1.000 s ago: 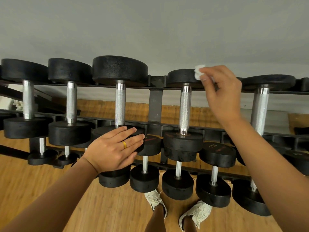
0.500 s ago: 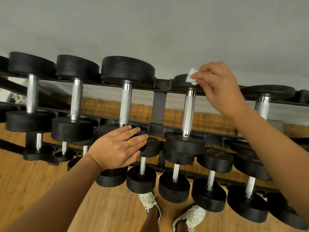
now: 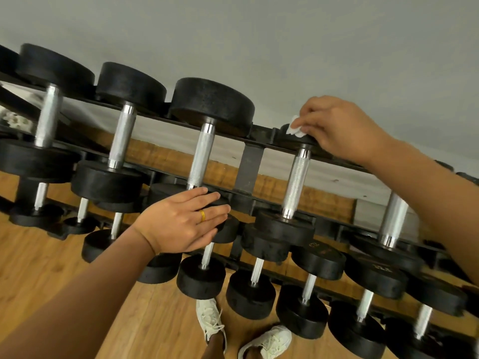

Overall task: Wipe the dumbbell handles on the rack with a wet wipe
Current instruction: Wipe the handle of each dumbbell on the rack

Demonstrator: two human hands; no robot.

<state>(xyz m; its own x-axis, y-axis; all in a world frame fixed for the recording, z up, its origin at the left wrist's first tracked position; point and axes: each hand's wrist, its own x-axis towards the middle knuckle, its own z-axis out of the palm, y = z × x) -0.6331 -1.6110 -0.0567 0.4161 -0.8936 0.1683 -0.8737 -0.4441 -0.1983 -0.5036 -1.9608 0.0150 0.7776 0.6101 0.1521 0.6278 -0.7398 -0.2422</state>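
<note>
Black dumbbell rack (image 3: 250, 167) stands on wooden floor (image 3: 39, 268) before grey wall (image 3: 259, 35).

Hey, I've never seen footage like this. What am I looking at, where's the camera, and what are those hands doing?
No machine here: a camera worn on a person's head looks down at their own hands. In front stands a rack of black dumbbells with silver handles, over a wooden floor and the person's white shoes. The right hand pinches a white wet wipe at one dumbbell's far end. The left hand, fingers straight, rests flat on another dumbbell's near head.
</note>
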